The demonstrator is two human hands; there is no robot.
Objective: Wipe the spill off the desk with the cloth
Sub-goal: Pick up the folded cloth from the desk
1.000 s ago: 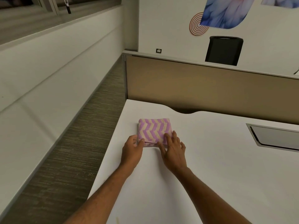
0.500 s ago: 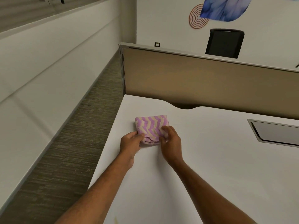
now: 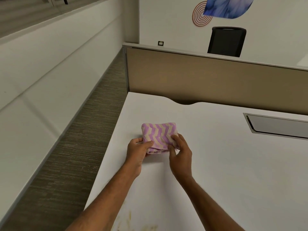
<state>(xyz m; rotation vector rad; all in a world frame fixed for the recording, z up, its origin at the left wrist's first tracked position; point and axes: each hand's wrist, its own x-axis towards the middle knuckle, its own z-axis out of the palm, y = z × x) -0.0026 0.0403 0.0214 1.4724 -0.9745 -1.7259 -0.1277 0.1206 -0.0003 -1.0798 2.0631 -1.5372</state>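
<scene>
With both hands pinching its near edge, left hand and right hand grip the folded cloth (yellowish spill nearer) on the surface.

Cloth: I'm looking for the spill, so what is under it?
Under the cloth only white desk shows around it; the covered patch is hidden. Yellowish stains lie nearer, between the forearms.

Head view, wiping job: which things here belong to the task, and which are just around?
Part of the job:
- folded purple-and-cream cloth, pinched by left hand and right hand
- yellowish spill at the near edge
- white desk

Just around:
- grey cable hatch
- tan partition
- black chair
</scene>
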